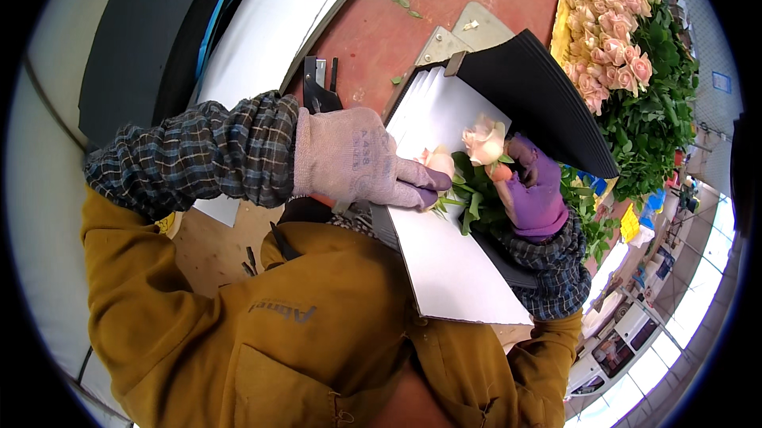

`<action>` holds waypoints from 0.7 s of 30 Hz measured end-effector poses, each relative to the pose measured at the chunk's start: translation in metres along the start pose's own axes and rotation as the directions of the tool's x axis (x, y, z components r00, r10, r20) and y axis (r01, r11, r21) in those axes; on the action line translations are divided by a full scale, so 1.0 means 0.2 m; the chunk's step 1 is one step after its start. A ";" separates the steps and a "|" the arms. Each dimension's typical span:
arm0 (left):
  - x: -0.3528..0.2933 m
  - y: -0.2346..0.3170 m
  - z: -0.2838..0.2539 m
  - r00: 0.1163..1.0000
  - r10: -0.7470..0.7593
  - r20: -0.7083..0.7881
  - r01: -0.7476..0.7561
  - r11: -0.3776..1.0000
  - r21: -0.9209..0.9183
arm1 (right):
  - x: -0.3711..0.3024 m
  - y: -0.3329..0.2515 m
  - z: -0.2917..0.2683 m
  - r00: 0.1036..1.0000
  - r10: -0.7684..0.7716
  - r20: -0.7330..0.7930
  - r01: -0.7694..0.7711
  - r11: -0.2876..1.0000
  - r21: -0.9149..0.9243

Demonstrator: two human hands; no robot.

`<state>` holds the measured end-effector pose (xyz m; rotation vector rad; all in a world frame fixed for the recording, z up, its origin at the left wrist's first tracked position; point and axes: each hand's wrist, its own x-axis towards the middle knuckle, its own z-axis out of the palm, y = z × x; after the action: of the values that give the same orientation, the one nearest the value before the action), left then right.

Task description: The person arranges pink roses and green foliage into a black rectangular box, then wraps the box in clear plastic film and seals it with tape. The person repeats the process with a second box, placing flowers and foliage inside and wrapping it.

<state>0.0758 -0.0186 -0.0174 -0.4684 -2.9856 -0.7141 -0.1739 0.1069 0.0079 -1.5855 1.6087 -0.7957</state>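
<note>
My left hand (pixel 361 156), in a greyish-lilac glove, reaches across a white sheet (pixel 456 265) with its fingers over a pale peach rose (pixel 438 161). The rose's lower part is hidden under those fingers. My right hand (pixel 540 188), in a purple glove with one bare fingertip showing, is curled just below the head of a second peach rose (pixel 483 140). Green leaves (pixel 475 199) show between the hands; the stems are mostly hidden. Behind the roses stand white sheets with a black, fanned stack (pixel 536 94) and a metal clip (pixel 456 63).
Many peach roses (pixel 611 31) with dense foliage (pixel 651 126) lie at the far right. A black stapler-like tool (pixel 320 88) is on the reddish table (pixel 365 39), near a metal plate (pixel 480 25) and loose leaves. White and black sheets (pixel 274 23) stand on the left.
</note>
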 end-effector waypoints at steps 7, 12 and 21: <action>0.03 -0.02 -0.03 1.000 -0.016 -0.012 0.014 0.993 -0.117 | 0.09 -0.01 0.06 0.944 0.103 0.314 -0.088 0.994 -0.063; 0.02 -0.05 -0.01 0.999 0.027 0.037 -0.026 0.999 -0.036 | 0.06 -0.03 0.08 0.972 -0.017 0.234 0.111 0.913 -0.393; 0.02 -0.04 -0.01 0.997 -0.033 -0.067 0.021 0.986 -0.164 | 0.07 -0.12 0.10 0.929 0.130 0.347 0.161 0.703 -0.693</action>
<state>0.0702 -0.0257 -0.0186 -0.4009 -2.8867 -0.9623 -0.1438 0.0926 0.0171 -2.1192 1.6986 0.2081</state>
